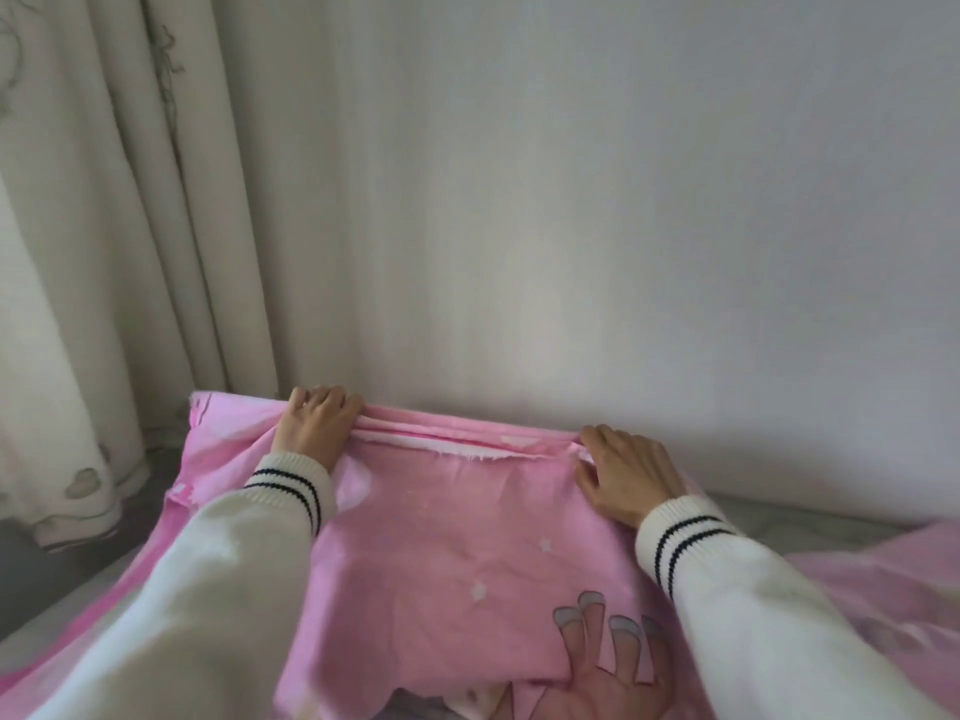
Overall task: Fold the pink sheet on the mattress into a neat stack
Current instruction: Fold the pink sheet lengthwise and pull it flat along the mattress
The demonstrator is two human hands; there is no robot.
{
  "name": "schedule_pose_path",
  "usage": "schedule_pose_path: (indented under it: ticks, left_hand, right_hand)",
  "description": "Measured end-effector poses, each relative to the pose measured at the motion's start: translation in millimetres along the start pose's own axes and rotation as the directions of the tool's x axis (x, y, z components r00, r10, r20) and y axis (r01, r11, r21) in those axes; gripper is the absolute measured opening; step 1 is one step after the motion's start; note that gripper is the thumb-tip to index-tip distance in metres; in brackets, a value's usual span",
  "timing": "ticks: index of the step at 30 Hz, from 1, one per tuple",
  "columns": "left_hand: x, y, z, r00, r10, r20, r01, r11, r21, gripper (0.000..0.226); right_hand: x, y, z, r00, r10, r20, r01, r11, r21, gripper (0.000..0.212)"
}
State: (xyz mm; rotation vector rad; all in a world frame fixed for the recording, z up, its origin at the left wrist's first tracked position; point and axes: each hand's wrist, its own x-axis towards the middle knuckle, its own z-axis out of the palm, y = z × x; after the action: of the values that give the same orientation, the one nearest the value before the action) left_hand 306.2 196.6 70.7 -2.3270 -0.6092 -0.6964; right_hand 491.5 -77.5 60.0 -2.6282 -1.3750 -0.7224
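The pink sheet (457, 532), printed with a cartoon figure near the bottom, lies spread over the mattress (62, 589) in front of me. Its far edge is doubled over in several layers along the wall. My left hand (317, 423) grips that layered edge at the far left corner, fingers curled over the fabric. My right hand (623, 470) grips the same edge at the right, fingers pinching the fold. Both arms wear white sleeves with black-striped cuffs. More pink fabric trails off to the right (893, 589).
A plain white wall (571, 226) stands directly behind the sheet's far edge. Beige patterned curtains (104, 252) hang at the left down to the grey mattress surface.
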Motion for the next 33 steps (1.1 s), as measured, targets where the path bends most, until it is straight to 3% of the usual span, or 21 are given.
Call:
schedule_pose_path:
  ticks: [4,6,8,12,15,18,25,33]
  left_hand:
    - [2,18,33,0.995,-0.009,0.104,0.02,0.995,-0.1,0.009]
    - [0,27,54,0.986,-0.038,0.163,0.06,0.99,-0.129,0.022]
    - [-2,34,62,0.99,-0.034,0.135,0.047,0.994,-0.094,0.014]
    - [-6,47,73,0.882,-0.053,0.469,0.052,0.999,0.014,0.042]
    - [-8,52,77,0.825,-0.048,0.562,0.054,0.999,0.006,0.053]
    - [-9,55,89,0.823,-0.026,0.567,0.01,0.999,0.031,0.039]
    - [-8,54,81,0.767,0.012,0.642,0.003,1.0,-0.022,0.05]
    - [2,47,39,0.866,-0.004,0.5,0.039,0.998,-0.058,0.05]
  right_hand:
    - [6,1,30,0.997,0.012,0.078,-0.013,1.0,0.013,0.036]
    - [7,2,44,0.998,-0.003,0.071,0.002,1.0,0.018,0.052]
    - [6,1,59,0.995,-0.038,0.09,0.035,0.999,0.032,0.071]
    - [6,-3,82,0.976,-0.04,0.215,0.035,0.999,0.028,0.041]
    - [6,-5,91,0.958,-0.035,0.285,0.026,0.999,0.039,0.033]
    - [5,-4,99,0.947,-0.033,0.319,0.017,0.999,0.051,0.033]
    - [9,-4,96,0.943,-0.024,0.331,0.003,0.998,0.065,0.031]
    - [9,-5,59,0.956,-0.022,0.292,0.002,0.998,0.068,0.034]
